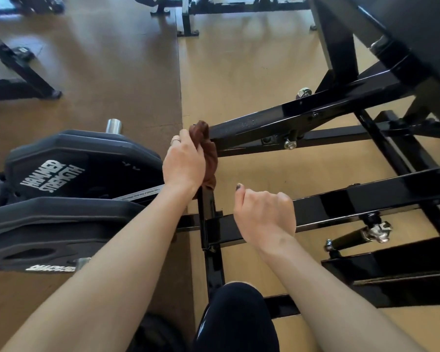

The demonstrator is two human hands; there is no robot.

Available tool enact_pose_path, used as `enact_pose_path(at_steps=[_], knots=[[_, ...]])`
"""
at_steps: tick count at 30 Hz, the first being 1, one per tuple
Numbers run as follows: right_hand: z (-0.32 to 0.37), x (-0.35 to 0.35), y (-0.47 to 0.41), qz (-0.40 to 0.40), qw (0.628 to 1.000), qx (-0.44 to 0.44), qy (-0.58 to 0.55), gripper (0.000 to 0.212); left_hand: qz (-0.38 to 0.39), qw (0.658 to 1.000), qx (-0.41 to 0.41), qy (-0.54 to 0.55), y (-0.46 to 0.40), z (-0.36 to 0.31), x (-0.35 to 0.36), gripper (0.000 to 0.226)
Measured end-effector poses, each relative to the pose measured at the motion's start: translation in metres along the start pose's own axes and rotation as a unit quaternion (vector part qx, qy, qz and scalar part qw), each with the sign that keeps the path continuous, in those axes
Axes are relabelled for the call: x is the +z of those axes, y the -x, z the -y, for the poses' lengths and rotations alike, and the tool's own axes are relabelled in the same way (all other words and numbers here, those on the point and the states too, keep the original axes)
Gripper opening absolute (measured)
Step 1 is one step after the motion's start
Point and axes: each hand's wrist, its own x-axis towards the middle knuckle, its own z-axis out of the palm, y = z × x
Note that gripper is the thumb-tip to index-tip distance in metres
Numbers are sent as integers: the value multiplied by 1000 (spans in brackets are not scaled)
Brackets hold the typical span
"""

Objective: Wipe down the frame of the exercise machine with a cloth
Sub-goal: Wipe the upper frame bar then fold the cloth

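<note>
The black steel frame (285, 118) of the exercise machine runs from the centre to the upper right, with more bars below it. My left hand (183, 163) grips a brown cloth (206, 148) and presses it against the near end of the upper bar, where it meets an upright post (207, 212). My right hand (263, 215) hovers over a lower bar (366, 199) with its fingers curled, holding nothing that I can see.
Black weight plates (69, 166) with white lettering sit on a peg at the left, with a second plate (48, 232) below. Other machine legs (23, 69) stand on the tan floor at the far left and top. My dark-clad knee (239, 316) is at the bottom centre.
</note>
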Motion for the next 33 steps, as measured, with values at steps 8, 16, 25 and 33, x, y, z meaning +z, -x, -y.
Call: enact_pose_path(at_steps=[8,16,25,33], knots=[[-58,-26,-71,-76,996,-51,-2,49,10,997,41,-68,-52,-31,34,36],[-67,0,-97,56,994,37,-87,54,86,980,181,-16,-67,-82,50,32],[-82,-18,-57,-137,990,-21,-41,60,69,994,64,-64,-99,-83,55,31],[-82,-16,-62,-205,978,-13,21,45,96,974,204,12,-58,-164,76,31]])
